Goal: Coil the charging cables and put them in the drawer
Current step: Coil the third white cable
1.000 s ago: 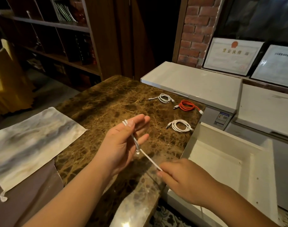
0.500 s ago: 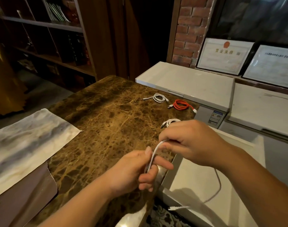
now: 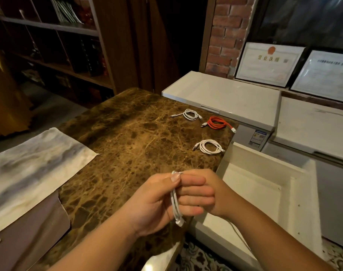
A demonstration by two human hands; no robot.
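White charging cable runs in upright loops across the left hand, pinched by thumb and curled fingers. Right hand, directly behind, grips the loose tail, which trails down toward the open drawer.

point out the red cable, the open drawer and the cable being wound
red cable (image 3: 217, 122), head view, on its coiled loops
open drawer (image 3: 247, 189), head view, on its bare pale floor
white cable (image 3: 175, 204), head view, on strands across the left hand's fingers
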